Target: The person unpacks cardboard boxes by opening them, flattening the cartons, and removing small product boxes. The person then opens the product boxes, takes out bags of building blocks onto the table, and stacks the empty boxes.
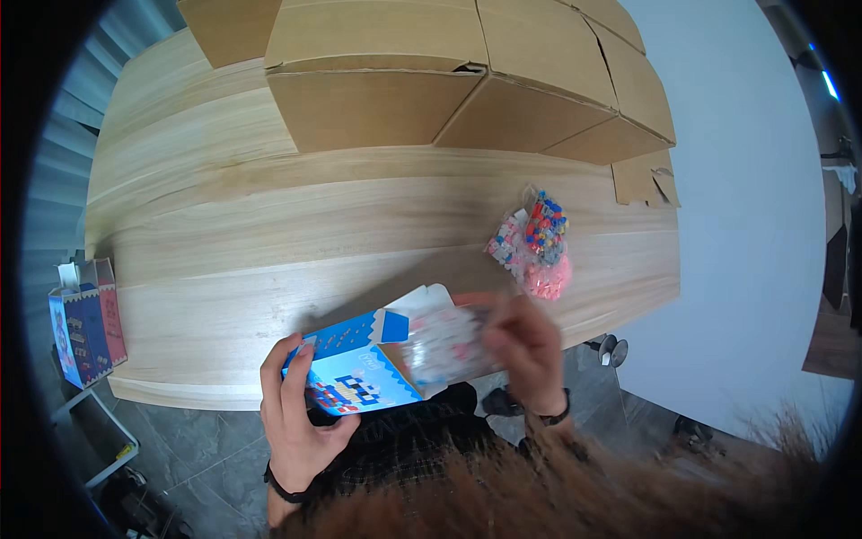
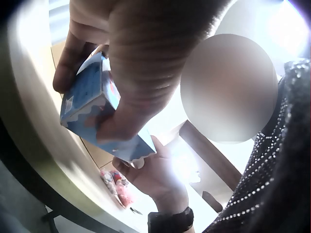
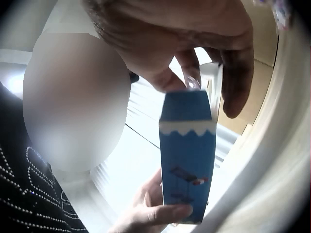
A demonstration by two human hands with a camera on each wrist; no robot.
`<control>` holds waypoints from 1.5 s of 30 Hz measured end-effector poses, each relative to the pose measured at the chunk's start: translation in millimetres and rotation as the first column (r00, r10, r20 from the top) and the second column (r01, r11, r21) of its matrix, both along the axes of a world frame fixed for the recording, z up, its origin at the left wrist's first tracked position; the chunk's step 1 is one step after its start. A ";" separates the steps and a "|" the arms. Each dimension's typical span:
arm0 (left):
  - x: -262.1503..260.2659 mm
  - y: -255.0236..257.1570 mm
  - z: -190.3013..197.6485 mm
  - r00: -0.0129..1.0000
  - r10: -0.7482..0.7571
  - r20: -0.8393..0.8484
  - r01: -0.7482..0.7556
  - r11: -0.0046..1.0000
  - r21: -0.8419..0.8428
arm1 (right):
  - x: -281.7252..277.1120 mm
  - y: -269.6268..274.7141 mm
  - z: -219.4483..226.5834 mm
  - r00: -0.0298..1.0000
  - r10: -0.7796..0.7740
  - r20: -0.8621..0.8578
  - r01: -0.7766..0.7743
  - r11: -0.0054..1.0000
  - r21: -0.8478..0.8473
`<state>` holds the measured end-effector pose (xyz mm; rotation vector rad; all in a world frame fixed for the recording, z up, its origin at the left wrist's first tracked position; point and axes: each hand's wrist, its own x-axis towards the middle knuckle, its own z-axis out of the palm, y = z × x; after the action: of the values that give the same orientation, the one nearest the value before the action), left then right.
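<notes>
In the head view my left hand (image 1: 301,413) grips a small blue printed box (image 1: 359,386) by its far end, thumb on one side and fingers on the other. A clear plastic bag (image 1: 444,344) of white and pink pieces sticks out of the box's open end, beside its raised flaps. My right hand (image 1: 528,350), blurred, holds the outer end of that bag. From the right wrist view, the thumb and a finger of the right hand (image 3: 194,43) pinch clear plastic at the mouth of the box (image 3: 187,155). Seen from the left wrist, the left thumb lies across the box (image 2: 85,92).
Bags of small coloured pieces (image 1: 546,225) lie on the wooden table (image 1: 386,225) beyond my right hand. Large cardboard boxes (image 1: 377,108) stand along the far side. Another printed box (image 1: 85,323), its top flap up, is at the left edge.
</notes>
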<state>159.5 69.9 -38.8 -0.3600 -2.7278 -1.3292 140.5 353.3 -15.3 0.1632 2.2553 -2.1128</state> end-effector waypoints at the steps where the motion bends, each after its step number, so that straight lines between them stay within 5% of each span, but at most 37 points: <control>1: 0.2 -2.3 -1.7 1.000 0.006 0.005 -0.006 1.000 0.008 | 3.4 13.3 1.0 0.990 -0.100 0.099 0.111 0.987 -0.114; 5: 2.3 -7.1 -3.7 0.994 0.061 0.095 -0.064 0.998 0.028 | 2.6 52.3 8.5 0.885 -0.436 -0.166 0.443 0.896 0.009; 10: 3.1 -8.6 -7.0 0.993 0.091 0.080 -0.093 0.995 0.027 | -16.4 45.2 24.2 0.797 -0.390 -0.462 0.530 0.818 0.223; 11: 3.3 -8.8 -6.4 0.993 0.089 0.075 -0.092 0.995 0.026 | -19.5 41.4 26.4 0.783 -0.134 -0.608 0.520 0.677 0.521; 12: 3.8 -8.3 -5.4 0.992 0.092 0.082 -0.094 0.995 0.025 | -23.2 37.9 27.2 0.755 0.158 -0.636 0.529 0.426 0.734; 13: 4.4 -8.0 -4.3 0.991 0.095 0.089 -0.097 0.995 0.022 | -29.5 34.6 24.6 0.752 0.157 -0.641 0.533 0.428 0.730; 15: 5.9 -7.6 -3.9 0.988 0.108 0.109 -0.114 0.993 0.044 | -40.7 30.9 15.5 0.738 0.491 -0.463 0.372 0.276 0.886; 16: 8.1 -6.2 -3.4 0.983 0.127 0.134 -0.136 0.989 0.063 | -41.7 33.1 10.8 0.733 0.496 -0.465 0.366 0.288 0.885; 18: 9.6 -0.9 -0.3 0.972 0.161 0.174 -0.177 0.980 0.086 | -44.3 37.7 0.5 0.819 0.542 -0.188 0.096 0.193 0.976; 24: 7.5 -3.6 1.1 0.969 0.166 0.181 -0.193 0.971 0.144 | -42.3 36.6 14.9 0.856 0.504 -0.115 -0.013 0.244 0.970; 28: 6.9 -9.8 -8.9 0.995 0.085 0.055 -0.092 0.984 0.152 | -26.3 19.4 22.3 0.827 0.512 -0.233 0.017 0.392 0.920; 30: 9.0 -12.9 -15.0 0.990 0.087 0.110 -0.107 0.975 0.193 | -17.0 -5.0 23.0 0.880 0.413 -0.237 -0.172 0.740 0.651; 31: 8.9 -16.3 -16.3 0.990 0.087 0.111 -0.107 0.975 0.194 | -15.9 -19.9 19.6 0.884 0.374 -0.281 -0.172 0.819 0.548; 34: 11.3 -25.6 -13.3 0.986 0.129 0.102 -0.136 0.989 0.058 | -12.7 -42.9 21.7 0.900 0.369 -0.230 -0.221 0.844 0.489; 36: 16.7 -28.0 -15.4 0.973 0.189 0.130 -0.209 0.965 0.161 | -9.8 -39.5 9.2 0.901 0.373 -0.222 -0.228 0.843 0.488; 40: 15.1 -43.7 25.7 0.899 0.415 -0.140 -0.426 0.903 -0.063 | -9.0 -3.5 -14.0 0.918 0.370 -0.144 -0.257 0.830 0.494; 42: 13.6 -78.8 52.4 0.809 0.536 -0.241 -0.582 0.789 -0.199 | -8.4 -1.5 -22.9 0.924 0.363 -0.118 -0.286 0.865 0.413; 45: 10.8 -170.8 51.3 0.649 0.680 -0.341 -0.717 0.697 0.024 | -4.7 -35.4 -47.6 0.934 0.345 -0.087 -0.288 0.877 0.385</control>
<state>170.4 -100.9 12.4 0.4240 -2.2614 -0.7984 135.9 317.8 -62.9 -0.3508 2.5327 -1.5762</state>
